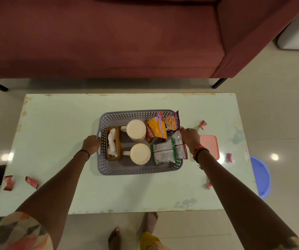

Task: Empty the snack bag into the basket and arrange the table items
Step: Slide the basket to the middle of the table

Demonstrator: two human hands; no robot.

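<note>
A grey perforated basket (136,170) stands in the middle of the pale table (58,134). Inside it are two cream mugs (136,128) (140,153), a brown tissue holder (114,143) and several snack packets (156,130) on the right side. My left hand (92,143) is closed on the basket's left handle. At the right rim, beside the packets, my right hand (190,137) grips the basket.
A pink lid (210,144) lies just right of my right hand. Small red and pink wrappers (202,124) (229,157) (31,182) (8,183) are scattered on the table. A maroon sofa (109,37) stands behind the table and a blue tub (261,177) sits on the floor at the right.
</note>
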